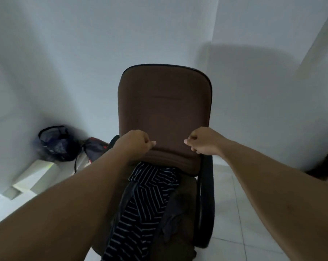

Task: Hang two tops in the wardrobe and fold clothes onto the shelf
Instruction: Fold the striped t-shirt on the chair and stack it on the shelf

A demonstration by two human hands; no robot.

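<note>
Above the striped garment (148, 200), both hands hover, fingers curled, holding nothing.

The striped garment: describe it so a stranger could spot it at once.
Find the brown office chair against the white wall. On its seat, below the backrest, lies the striped garment, spilling toward the camera. It alone is black with thin white stripes; the dark cloth beside it is plain.

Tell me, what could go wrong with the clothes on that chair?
1. The striped garment hangs over the front of the chair seat, so it might slide onto the floor.
2. A dark garment lies bunched against it; lifting one could drag the other off.
3. The dark bags on the floor to the left have a loose strap that could probably catch a foot.
</note>
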